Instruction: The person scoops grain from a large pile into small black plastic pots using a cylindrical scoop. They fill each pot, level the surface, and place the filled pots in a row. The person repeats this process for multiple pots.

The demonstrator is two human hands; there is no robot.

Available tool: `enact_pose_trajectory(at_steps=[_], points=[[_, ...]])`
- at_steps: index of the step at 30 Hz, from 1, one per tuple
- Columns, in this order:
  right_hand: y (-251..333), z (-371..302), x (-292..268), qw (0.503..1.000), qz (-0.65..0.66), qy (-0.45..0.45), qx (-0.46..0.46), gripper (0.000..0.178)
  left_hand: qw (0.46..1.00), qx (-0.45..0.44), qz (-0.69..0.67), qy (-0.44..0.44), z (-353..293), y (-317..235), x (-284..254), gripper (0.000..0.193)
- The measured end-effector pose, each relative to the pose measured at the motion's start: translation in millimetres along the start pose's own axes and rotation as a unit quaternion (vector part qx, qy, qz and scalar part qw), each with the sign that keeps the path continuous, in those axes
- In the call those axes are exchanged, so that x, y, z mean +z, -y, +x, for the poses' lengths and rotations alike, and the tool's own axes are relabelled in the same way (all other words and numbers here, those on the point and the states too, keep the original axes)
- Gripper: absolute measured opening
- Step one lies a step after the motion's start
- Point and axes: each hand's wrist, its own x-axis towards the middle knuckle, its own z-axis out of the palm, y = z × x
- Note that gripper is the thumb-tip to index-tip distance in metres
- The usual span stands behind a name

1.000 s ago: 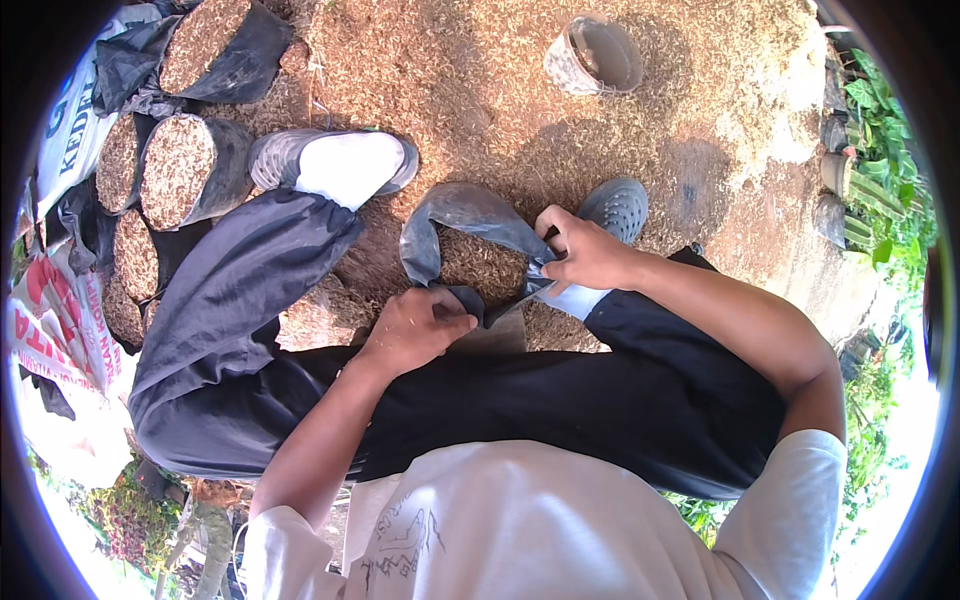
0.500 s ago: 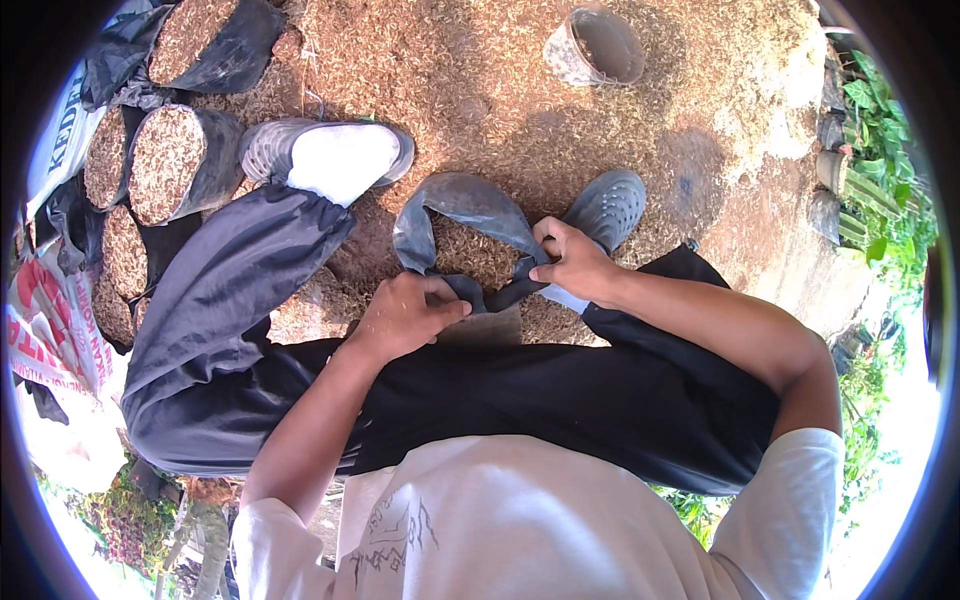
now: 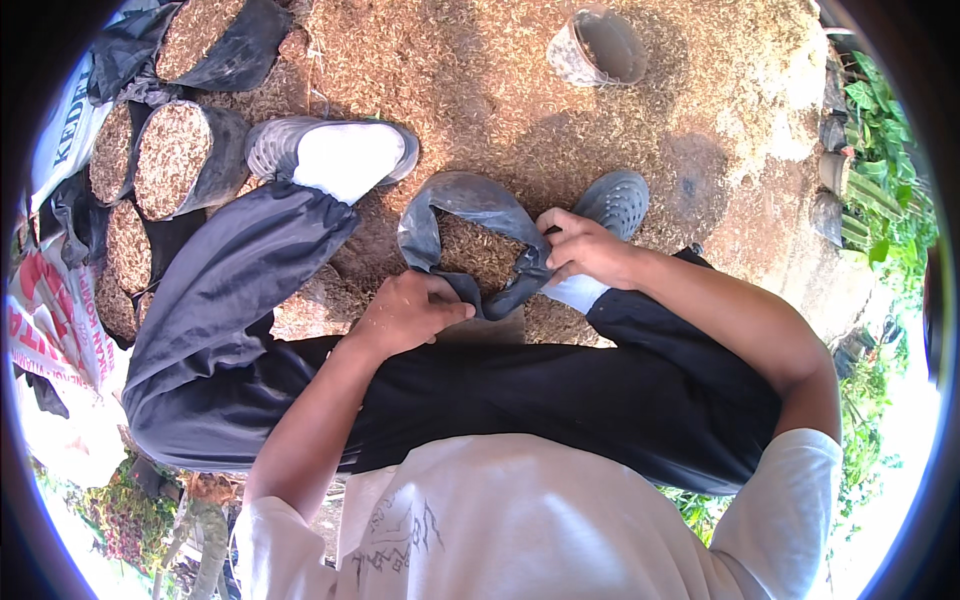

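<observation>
Between my feet stands a black plastic planting bag (image 3: pixel 470 192) with brown, chaffy fill showing inside its mouth. The rim at the far side is folded outward in a wide band. My left hand (image 3: pixel 408 312) grips the near-left part of the rim, thumb laid along the plastic. At the right side of the rim, my right hand (image 3: pixel 588 250) pinches the crumpled edge between thumb and fingers. Part of the bag's near wall lies in shadow, and its base is hidden from me.
Several filled black bags (image 3: pixel 172 160) stand together at the left, beside printed sacks (image 3: pixel 62 320). A dirty pail (image 3: pixel 600 50) sits on the husk-strewn ground ahead. My grey clogs (image 3: pixel 612 204) flank the bag. Green plants (image 3: pixel 885 150) line the right edge.
My right hand has shifted slightly right along the rim, and the near-right edge now sits wider and more folded. The left hand keeps its hold in nearly the same place.
</observation>
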Motion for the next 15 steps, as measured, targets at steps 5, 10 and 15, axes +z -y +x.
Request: enact_pose_trajectory(at_steps=[5, 10, 15], points=[[52, -2, -60, 0.972, -0.157, -0.155, -0.085, 0.018, 0.997, 0.038, 0.054, 0.035, -1, 10, 6, 0.036], [87, 1, -119, 0.867, -0.133, -0.406, -0.258, 0.032, 0.825, -0.161, -0.539, 0.059, -6, 3, 26, 0.051], [115, 12, -114, 0.899, -0.092, -0.365, -0.222, 0.047, 0.651, -0.041, -0.757, 0.042, -15, -18, 77, 0.065]])
